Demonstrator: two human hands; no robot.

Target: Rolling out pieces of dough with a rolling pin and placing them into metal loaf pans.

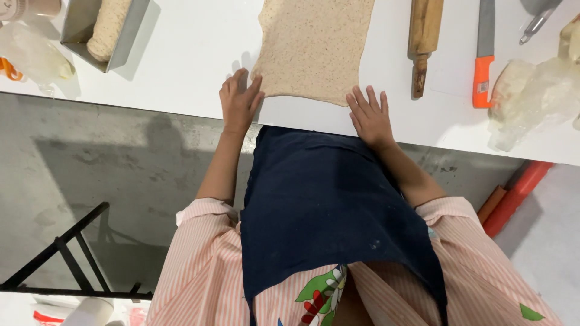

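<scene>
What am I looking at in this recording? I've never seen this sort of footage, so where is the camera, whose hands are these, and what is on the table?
There is no machine here. The single picture comes from a camera worn on a person's head, looking down past their dark apron and striped top. Both bare hands are theirs. The left hand and right hand lie open at the near corners of a flat, speckled sheet of dough on a white table. Neither has a closed grip on anything. To the right lie a wooden rolling pin and an orange-handled knife. At far left sits a metal loaf tin holding more dough.
</scene>
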